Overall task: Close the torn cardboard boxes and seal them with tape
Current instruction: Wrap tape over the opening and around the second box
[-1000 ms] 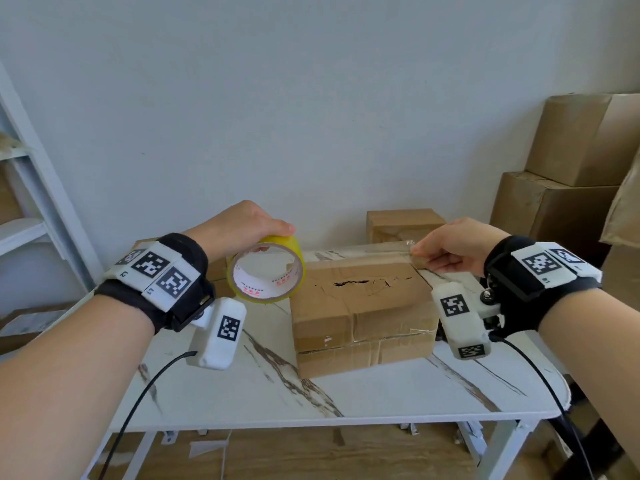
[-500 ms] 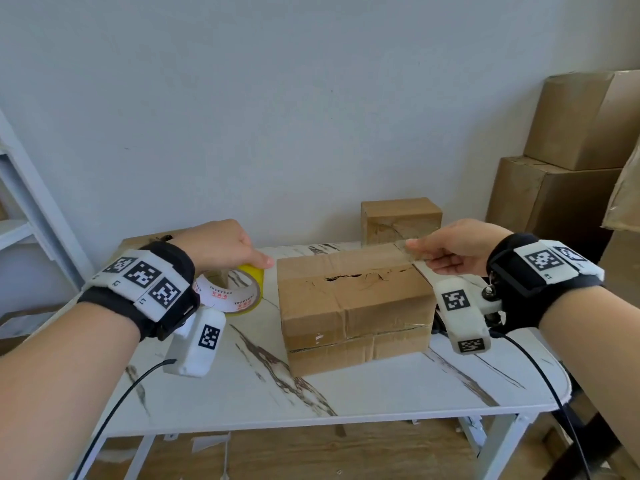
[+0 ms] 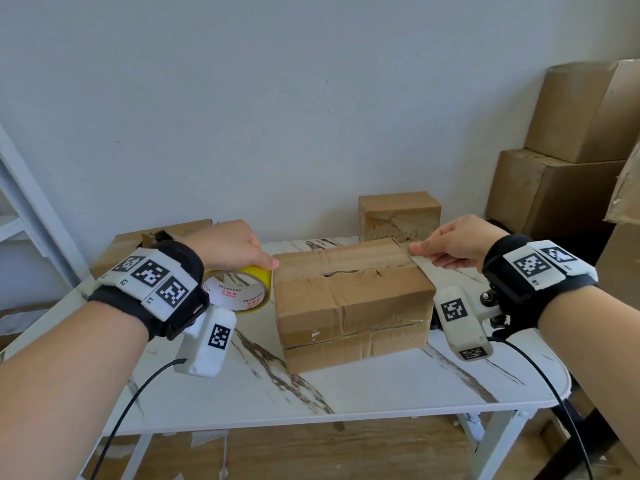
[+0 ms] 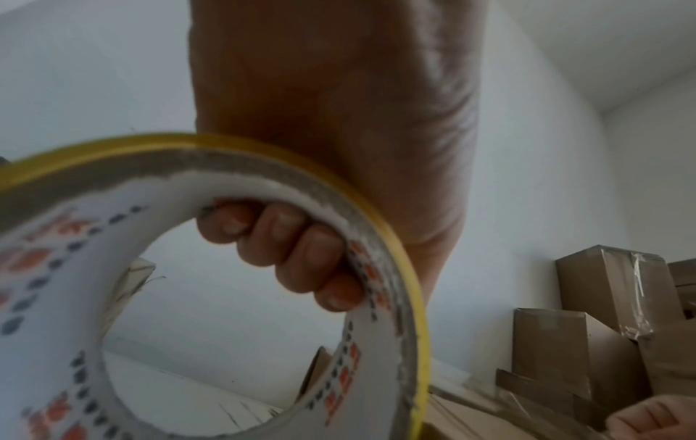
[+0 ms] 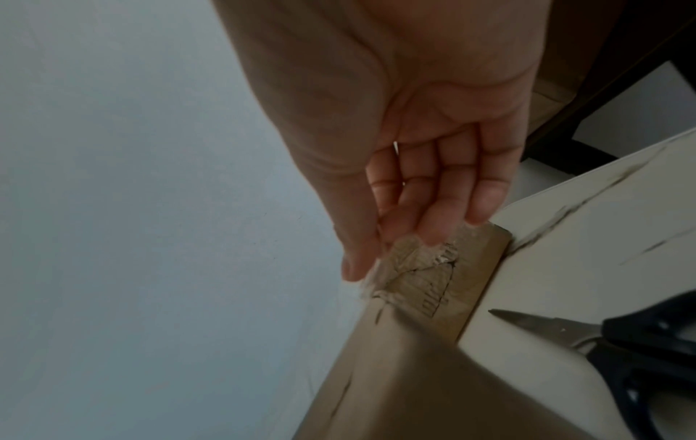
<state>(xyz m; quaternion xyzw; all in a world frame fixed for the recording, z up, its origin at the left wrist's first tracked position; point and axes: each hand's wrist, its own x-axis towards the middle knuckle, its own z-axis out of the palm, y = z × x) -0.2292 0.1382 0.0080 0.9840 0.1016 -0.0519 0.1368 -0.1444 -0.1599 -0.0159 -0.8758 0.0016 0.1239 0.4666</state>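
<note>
- Head view, nearest: marble-look table (image 3: 363, 393), torn box (image 3: 349, 299) in the middle, jagged tear across its top near the front edge.
- Left hand (image 3: 228, 245) grips tape roll (image 3: 242, 289) just left of the box; left wrist view shows 4 fingers (image 4: 286, 247) curled through the core, roll at the box's top-left edge.
- Right hand (image 3: 457, 242) at the box's far-right top corner, thumb and fingers (image 5: 433, 208) pinched on what looks like the free tape end (image 3: 420, 259); film is clear, so hard to confirm.
- Judgement: step in hand is laying 1 strip across the top, left to right.
- To do it well: keep the strip taut and flat, anchor the right end over the corner first, lower the roll so the tape lands on cardboard without wrinkles.
- Strip seems to run behind the tear, not over it; likely needs a shift forward or a 2nd pass.
- Scissors (image 5: 602, 342) lie on the table right of the box, near for the cut.
- Farther back: small box (image 3: 398, 216) against the wall, another torn box (image 3: 152, 237) behind the left wrist, both apparently not yet sealed.
- Far right: stacked large boxes (image 3: 568, 161).
</note>
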